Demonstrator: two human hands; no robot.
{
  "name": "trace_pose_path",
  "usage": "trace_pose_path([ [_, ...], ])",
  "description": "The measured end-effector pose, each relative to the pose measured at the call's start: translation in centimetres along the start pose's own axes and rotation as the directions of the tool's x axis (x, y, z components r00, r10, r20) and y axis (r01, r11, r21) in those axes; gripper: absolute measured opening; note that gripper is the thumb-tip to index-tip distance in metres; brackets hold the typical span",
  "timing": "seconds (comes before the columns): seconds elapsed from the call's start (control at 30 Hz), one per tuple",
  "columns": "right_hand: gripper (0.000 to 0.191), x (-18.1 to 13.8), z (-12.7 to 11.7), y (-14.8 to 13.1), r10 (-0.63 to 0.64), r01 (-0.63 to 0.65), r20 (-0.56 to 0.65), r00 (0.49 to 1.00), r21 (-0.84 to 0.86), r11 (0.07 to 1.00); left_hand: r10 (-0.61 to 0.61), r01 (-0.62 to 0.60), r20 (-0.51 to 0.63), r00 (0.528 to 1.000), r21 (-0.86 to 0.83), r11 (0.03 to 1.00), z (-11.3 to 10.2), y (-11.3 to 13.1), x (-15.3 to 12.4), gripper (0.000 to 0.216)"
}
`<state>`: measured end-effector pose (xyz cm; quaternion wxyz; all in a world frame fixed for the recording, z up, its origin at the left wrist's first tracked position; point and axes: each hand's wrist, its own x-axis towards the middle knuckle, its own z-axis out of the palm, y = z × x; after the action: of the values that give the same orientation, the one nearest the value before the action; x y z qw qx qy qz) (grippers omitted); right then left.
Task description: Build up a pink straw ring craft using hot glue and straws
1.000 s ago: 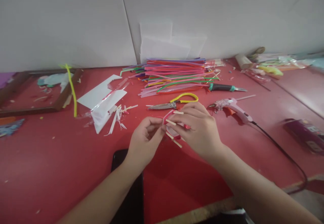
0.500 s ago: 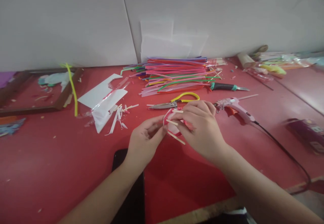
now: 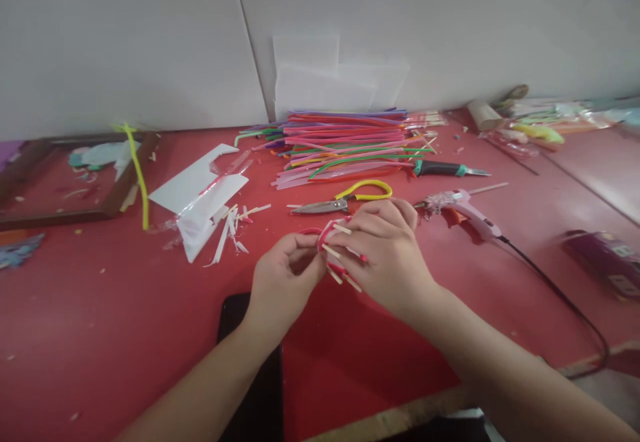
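Between my hands is a small craft piece with a pale round base, several short pale sticks jutting from it and a pinkish-red strip wound among them. The fingers of my left hand pinch its left side, where a loop of the red strip shows above the fingertips. My right hand grips the piece from the right, its fingers curled over the sticks and hiding part of it. Just beyond lie scissors with yellow handles. To the right of my right hand rests a pink hot glue gun.
A bundle of colourful thin strips lies near the wall, beside a black-handled knife. White paper and pale scraps are at left, near a brown frame. A black phone-like slab sits under my left forearm.
The craft piece has turned in my fingers, so more stick ends and red strip face me. A red loop now shows above my left fingertips. The view has shifted slightly.
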<state>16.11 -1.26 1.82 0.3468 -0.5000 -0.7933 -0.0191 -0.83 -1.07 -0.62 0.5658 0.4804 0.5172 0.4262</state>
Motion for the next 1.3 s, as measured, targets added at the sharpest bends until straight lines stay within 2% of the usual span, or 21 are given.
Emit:
trace_pose_path([
  [0.13, 0.013, 0.6, -1.0, 1.4, -0.127, 0.120, 0.115, 0.985, 0.066, 0.991, -0.003, 0.003, -0.011, 1.000, 0.050, 0.999, 0.0, -0.2, 0.2, 0.013],
  [0.27, 0.023, 0.8, -1.4, 1.6, -0.156, 0.157, 0.080, 0.985, -0.012, 0.987, -0.001, 0.004, -0.038, 0.999, 0.078, 0.997, 0.0, -0.4, 0.3, 0.016],
  [0.43, 0.022, 0.3, -0.6, 0.5, -0.071, 0.070, -0.024, 0.997, -0.050, 0.996, 0.006, -0.005, -0.026, 1.000, 0.054, 0.999, -0.1, -0.5, 0.2, 0.037],
  [0.63, 0.015, 0.2, -0.1, 0.0, 0.015, -0.021, -0.097, 0.995, -0.062, 0.998, 0.040, -0.040, 0.011, 0.999, -0.018, 0.999, 0.0, -0.5, 0.1, 0.030],
  [0.83, 0.014, 0.2, 0.0, 0.3, -0.004, 0.006, -0.078, 0.997, 0.024, 1.000, 0.087, -0.086, 0.032, 0.996, -0.043, 0.995, 0.0, -0.4, 0.1, 0.025],
  [1.13, 0.009, 0.1, 0.0, 0.7, 0.058, -0.052, -0.064, 0.996, 0.089, 0.995, 0.097, -0.090, 0.108, 0.989, -0.067, 0.994, 0.1, -0.3, 0.1, 0.022],
  [1.3, 0.007, 0.4, -0.3, 0.6, 0.037, -0.036, -0.002, 0.999, 0.117, 0.992, -0.001, 0.017, 0.107, 0.994, -0.147, 0.989, 0.2, 0.0, -0.1, 0.013],
])
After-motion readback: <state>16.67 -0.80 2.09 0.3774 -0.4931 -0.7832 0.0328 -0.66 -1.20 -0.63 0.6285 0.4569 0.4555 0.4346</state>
